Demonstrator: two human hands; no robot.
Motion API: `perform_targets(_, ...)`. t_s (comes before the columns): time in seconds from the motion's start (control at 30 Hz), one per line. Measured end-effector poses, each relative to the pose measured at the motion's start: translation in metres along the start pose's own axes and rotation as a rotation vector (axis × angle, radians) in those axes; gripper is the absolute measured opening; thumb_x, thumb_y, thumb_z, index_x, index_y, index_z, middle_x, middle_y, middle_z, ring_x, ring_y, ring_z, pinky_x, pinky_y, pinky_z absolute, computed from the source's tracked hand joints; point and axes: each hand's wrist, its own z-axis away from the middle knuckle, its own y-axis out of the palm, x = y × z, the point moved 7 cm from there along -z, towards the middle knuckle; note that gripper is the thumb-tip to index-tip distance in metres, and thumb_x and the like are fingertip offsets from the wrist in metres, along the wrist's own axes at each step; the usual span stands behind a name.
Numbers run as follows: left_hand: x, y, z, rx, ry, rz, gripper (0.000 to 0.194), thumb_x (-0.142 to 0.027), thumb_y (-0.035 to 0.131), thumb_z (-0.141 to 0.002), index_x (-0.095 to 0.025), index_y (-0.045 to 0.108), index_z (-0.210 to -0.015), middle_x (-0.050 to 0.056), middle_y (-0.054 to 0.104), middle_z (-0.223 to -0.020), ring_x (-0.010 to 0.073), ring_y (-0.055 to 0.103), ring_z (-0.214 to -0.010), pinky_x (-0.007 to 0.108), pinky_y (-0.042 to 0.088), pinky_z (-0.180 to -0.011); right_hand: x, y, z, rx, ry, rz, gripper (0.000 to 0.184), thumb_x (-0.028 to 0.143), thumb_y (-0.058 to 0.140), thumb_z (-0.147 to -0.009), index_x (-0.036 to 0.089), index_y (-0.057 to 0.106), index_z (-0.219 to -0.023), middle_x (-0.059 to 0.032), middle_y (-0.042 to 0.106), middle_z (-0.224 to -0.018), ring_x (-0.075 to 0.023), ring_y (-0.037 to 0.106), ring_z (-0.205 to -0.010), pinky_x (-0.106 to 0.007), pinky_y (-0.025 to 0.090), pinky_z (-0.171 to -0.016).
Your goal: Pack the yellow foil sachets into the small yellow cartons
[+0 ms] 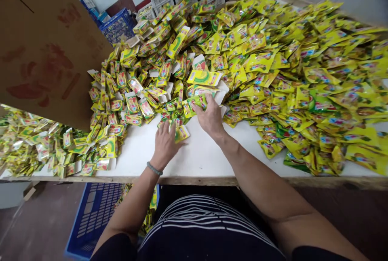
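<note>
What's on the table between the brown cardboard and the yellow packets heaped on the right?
The head view shows mainly a jumbled pile of small cartons, several with white flaps visible, between the cardboard and the packets.

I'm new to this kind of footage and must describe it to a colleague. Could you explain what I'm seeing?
There is no machine here: a person works with two bare hands. The one picture comes from a camera worn on their head, looking forward and down.

The white tabletop carries heaps of small printed cartons on the left, some with flaps open, and shiny yellow sachets on the right. A large cardboard box stands at the left.

The right hand holds a green-and-yellow pack. The left hand, wearing a beaded bracelet, is over small packs near the heap; whether it grips one is unclear.
</note>
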Motion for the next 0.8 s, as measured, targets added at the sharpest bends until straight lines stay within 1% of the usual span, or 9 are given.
perform_targets(0.07,-0.002,0.015,0.0,0.148,0.057,0.004,0.068,-0.026,0.076,-0.077,-0.018,0.049,-0.138,0.021,0.058,-0.137,0.036,0.054,-0.129,0.05,0.046,-0.106,-0.002,0.006,0.001,0.043,-0.001,0.042,0.032,0.048,0.068,-0.082,0.022,0.059,-0.099,-0.0087,0.069,-0.091,-0.0263,0.063,-0.085,-0.043,0.052,-0.083)
perform_targets(0.13,0.009,0.02,0.003,0.197,0.059,0.048,0.066,-0.018,0.068,-0.08,-0.017,0.045,-0.142,0.02,0.062,-0.131,0.0319,0.062,-0.12,0.044,0.05,-0.099,-0.003,0.011,0.002,0.086,-0.002,0.045,0.033,0.052,0.068,-0.081,0.022,0.058,-0.092,-0.0071,0.067,-0.084,-0.0254,0.061,-0.081,-0.041,0.051,-0.08)
perform_targets(0.27,0.044,0.018,0.013,0.154,-0.065,0.142,0.068,-0.016,0.064,-0.078,-0.018,0.044,-0.144,0.014,0.072,-0.108,0.0298,0.072,-0.087,0.038,0.054,-0.078,-0.003,0.019,0.003,0.173,-0.014,0.038,0.034,0.055,0.067,-0.079,0.023,0.054,-0.08,-0.0045,0.062,-0.077,-0.0232,0.057,-0.077,-0.038,0.048,-0.075)
perform_targets(0.33,0.057,0.017,0.017,0.11,-0.178,0.205,0.062,-0.019,0.066,-0.077,-0.019,0.052,-0.137,0.009,0.074,-0.088,0.0279,0.071,-0.073,0.036,0.052,-0.071,-0.004,0.023,0.005,0.217,-0.006,0.059,0.036,0.055,0.068,-0.077,0.024,0.051,-0.075,-0.0029,0.059,-0.074,-0.0223,0.056,-0.075,-0.037,0.047,-0.074)
perform_targets(0.4,0.064,0.016,0.017,0.055,-0.3,0.356,0.049,-0.026,0.072,-0.076,-0.019,0.063,-0.124,0.006,0.072,-0.075,0.0257,0.069,-0.068,0.033,0.05,-0.068,-0.006,0.027,0.007,0.257,0.012,0.055,0.039,0.056,0.07,-0.075,0.024,0.049,-0.072,-0.0016,0.058,-0.071,-0.0213,0.055,-0.073,-0.036,0.047,-0.072)
perform_targets(0.5,0.06,0.023,0.013,0.073,-0.43,0.875,0.043,-0.04,0.082,-0.07,-0.019,0.07,-0.106,0.006,0.075,-0.08,0.0229,0.07,-0.072,0.031,0.052,-0.069,-0.006,0.033,0.01,0.301,0.052,-0.061,0.04,0.059,0.068,-0.077,0.023,0.051,-0.075,-0.0012,0.06,-0.074,-0.0197,0.056,-0.072,-0.035,0.048,-0.071)
perform_targets(0.6,0.044,0.029,0.008,0.14,-0.485,1.389,0.046,-0.043,0.086,-0.067,-0.017,0.07,-0.101,0.006,0.077,-0.09,0.0218,0.072,-0.077,0.032,0.056,-0.073,-0.003,0.036,0.011,0.347,0.045,-0.078,0.041,0.06,0.068,-0.077,0.023,0.051,-0.074,0.0001,0.059,-0.072,-0.0183,0.054,-0.07,-0.032,0.045,-0.068)
perform_targets(0.67,0.039,0.031,0.006,0.141,-0.503,1.527,0.045,-0.039,0.088,-0.066,-0.016,0.07,-0.1,0.006,0.077,-0.089,0.0206,0.073,-0.076,0.032,0.057,-0.074,-0.002,0.039,0.013,0.412,0.025,-0.004,0.042,0.059,0.071,-0.075,0.023,0.05,-0.071,0.0014,0.056,-0.068,-0.0175,0.051,-0.068,-0.031,0.042,-0.065)
perform_targets(0.8,0.035,0.039,0.007,0.155,-0.499,1.589,0.043,-0.034,0.088,-0.066,-0.015,0.072,-0.101,0.006,0.078,-0.087,0.02,0.073,-0.074,0.032,0.059,-0.073,-0.009,0.051,0.018,0.563,0.006,0.057,0.034,0.052,0.071,-0.078,0.022,0.057,-0.076,0.0012,0.06,-0.073,-0.0177,0.053,-0.071,-0.03,0.041,-0.067)
